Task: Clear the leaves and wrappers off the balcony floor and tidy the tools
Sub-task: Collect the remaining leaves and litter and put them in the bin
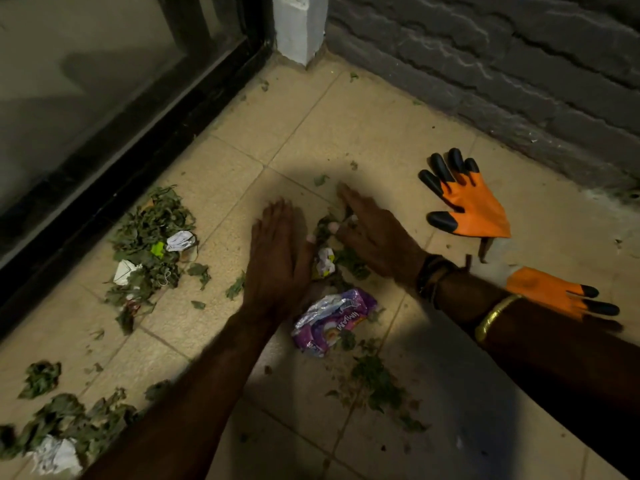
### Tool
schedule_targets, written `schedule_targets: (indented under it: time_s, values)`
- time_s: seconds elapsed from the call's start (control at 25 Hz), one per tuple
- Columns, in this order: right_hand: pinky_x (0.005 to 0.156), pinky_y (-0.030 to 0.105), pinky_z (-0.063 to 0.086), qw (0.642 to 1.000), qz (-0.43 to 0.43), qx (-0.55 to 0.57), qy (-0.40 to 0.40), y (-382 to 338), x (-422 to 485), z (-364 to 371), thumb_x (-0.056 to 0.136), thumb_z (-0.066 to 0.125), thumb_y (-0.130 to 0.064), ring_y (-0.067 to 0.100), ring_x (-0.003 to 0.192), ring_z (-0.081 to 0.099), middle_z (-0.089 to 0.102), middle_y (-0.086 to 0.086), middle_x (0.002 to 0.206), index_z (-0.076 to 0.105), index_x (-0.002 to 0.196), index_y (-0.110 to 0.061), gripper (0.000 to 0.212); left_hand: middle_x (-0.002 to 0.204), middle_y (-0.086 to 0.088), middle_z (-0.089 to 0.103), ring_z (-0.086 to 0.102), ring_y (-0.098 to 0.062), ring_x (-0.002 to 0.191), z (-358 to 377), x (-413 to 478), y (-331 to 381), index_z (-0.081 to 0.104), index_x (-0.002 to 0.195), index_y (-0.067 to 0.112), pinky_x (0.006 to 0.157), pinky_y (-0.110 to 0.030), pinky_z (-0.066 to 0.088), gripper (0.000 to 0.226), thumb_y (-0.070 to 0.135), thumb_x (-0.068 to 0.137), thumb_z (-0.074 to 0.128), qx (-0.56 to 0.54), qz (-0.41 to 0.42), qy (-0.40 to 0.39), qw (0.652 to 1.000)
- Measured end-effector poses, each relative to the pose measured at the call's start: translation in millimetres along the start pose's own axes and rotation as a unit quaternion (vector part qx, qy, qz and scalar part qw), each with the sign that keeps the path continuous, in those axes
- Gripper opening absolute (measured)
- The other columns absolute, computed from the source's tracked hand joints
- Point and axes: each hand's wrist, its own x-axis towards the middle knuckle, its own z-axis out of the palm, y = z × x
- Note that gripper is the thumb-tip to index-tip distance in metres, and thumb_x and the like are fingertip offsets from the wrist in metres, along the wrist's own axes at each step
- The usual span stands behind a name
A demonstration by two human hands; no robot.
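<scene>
My left hand [277,252] and my right hand [372,233] lie flat on the beige tiled floor [346,126], fingers straight, palms turned toward each other. Between them sits a small heap of green leaves with a white-yellow wrapper [325,262]. Both hands touch the heap's sides and hold nothing. A crumpled purple wrapper [332,320] lies just below the hands. A bigger pile of leaves and paper scraps [152,240] lies to the left. More leaves and a white crumpled paper [57,455] sit at the bottom left.
Two orange gardening gloves with black claw tips lie on the right, one [467,202] near the wall, one [554,294] behind my right forearm. A black-framed glass door [114,133] runs along the left. A grey brick wall [502,71] closes the back.
</scene>
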Motion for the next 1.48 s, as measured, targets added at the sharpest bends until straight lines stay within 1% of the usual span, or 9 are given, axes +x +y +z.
schedule_targets:
  time_s: [0.16, 0.32, 0.44, 0.64, 0.84, 1.0, 1.2, 1.36, 1.48]
  values:
    - [0.125, 0.037, 0.024, 0.988, 0.03, 0.005, 0.152, 15, 27, -20, 0.106, 0.045, -0.03, 0.02, 0.151, 0.031, 0.034, 0.009, 0.163, 0.035, 0.157, -0.012, 0.055, 0.167, -0.011, 0.01, 0.004, -0.023, 0.155, 1, 70, -1, 0.015, 0.159, 0.008, 0.123, -0.036, -0.003, 0.072, 0.043, 0.098, 0.029, 0.016, 0.004, -0.097, 0.995]
    - [0.128, 0.039, -0.002, 0.994, 0.041, -0.093, -0.041, 27, 54, -20, 0.11, 0.037, -0.03, 0.025, 0.157, 0.006, 0.011, 0.011, 0.169, 0.022, 0.16, -0.01, 0.056, 0.168, -0.009, 0.01, 0.0, -0.025, 0.156, 17, 111, 7, 0.014, 0.16, 0.01, 0.123, -0.045, -0.009, 0.072, 0.042, 0.095, 0.021, 0.082, 0.035, -0.165, 0.982]
    - [0.127, 0.051, 0.009, 0.991, -0.078, -0.104, -0.035, 35, 11, 3, 0.105, 0.033, -0.038, 0.034, 0.154, 0.02, 0.026, 0.02, 0.163, 0.034, 0.154, 0.0, 0.062, 0.165, -0.012, 0.022, 0.013, -0.024, 0.155, 10, 77, -1, 0.023, 0.158, 0.006, 0.125, -0.045, -0.003, 0.07, 0.043, 0.098, 0.02, 0.083, 0.138, -0.183, 0.97]
    - [0.128, 0.04, 0.009, 0.989, -0.107, -0.077, -0.062, 8, -105, 35, 0.108, 0.03, -0.042, 0.022, 0.155, 0.022, 0.028, 0.01, 0.164, 0.037, 0.155, -0.005, 0.06, 0.163, -0.014, 0.027, 0.018, -0.024, 0.154, -18, -52, -11, 0.028, 0.155, 0.0, 0.125, -0.049, 0.012, 0.066, 0.042, 0.104, 0.031, 0.076, 0.26, -0.22, 0.937]
    - [0.128, 0.037, 0.011, 0.98, 0.15, 0.001, 0.132, -6, -170, 38, 0.104, 0.031, -0.045, 0.014, 0.155, 0.018, 0.028, 0.001, 0.166, 0.037, 0.157, -0.015, 0.061, 0.163, -0.009, 0.03, 0.016, -0.022, 0.155, -43, -120, -26, 0.038, 0.153, 0.008, 0.125, -0.05, 0.013, 0.061, 0.043, 0.105, 0.025, 0.101, 0.07, -0.11, 0.986]
    - [0.128, 0.042, 0.009, 0.992, 0.063, 0.073, 0.086, -39, -195, 88, 0.106, 0.034, -0.034, 0.013, 0.156, 0.013, 0.021, 0.001, 0.167, 0.03, 0.159, -0.015, 0.056, 0.165, -0.009, 0.024, 0.014, -0.022, 0.155, -30, -151, 5, 0.03, 0.156, 0.008, 0.124, -0.05, 0.012, 0.067, 0.048, 0.104, 0.018, 0.099, 0.087, -0.134, 0.982]
    - [0.127, 0.049, 0.01, 0.942, 0.219, 0.094, 0.238, -42, -206, 93, 0.103, 0.032, -0.046, 0.021, 0.156, 0.015, 0.025, 0.011, 0.166, 0.033, 0.157, -0.007, 0.067, 0.166, -0.012, 0.019, 0.008, -0.025, 0.155, -72, -218, -6, 0.027, 0.157, 0.011, 0.126, -0.047, 0.0, 0.065, 0.049, 0.105, 0.019, 0.12, -0.179, 0.034, 0.976]
    - [0.121, 0.055, 0.025, 0.976, 0.049, -0.019, 0.212, -73, -200, 139, 0.107, 0.045, -0.036, 0.032, 0.154, 0.024, 0.027, 0.021, 0.164, 0.029, 0.156, 0.0, 0.063, 0.167, -0.013, 0.014, 0.002, -0.027, 0.156, -54, -223, 6, 0.025, 0.157, 0.009, 0.124, -0.056, 0.006, 0.07, 0.052, 0.103, 0.02, 0.134, -0.166, -0.022, 0.977]
    - [0.121, 0.046, 0.033, 0.971, 0.01, 0.104, 0.213, -86, -176, 131, 0.105, 0.052, -0.027, 0.027, 0.15, 0.036, 0.037, 0.015, 0.161, 0.036, 0.155, -0.005, 0.057, 0.167, -0.008, 0.013, -0.001, -0.021, 0.156, -69, -217, 6, 0.022, 0.158, 0.014, 0.126, -0.047, -0.002, 0.061, 0.045, 0.106, 0.03, 0.083, -0.147, 0.075, 0.983]
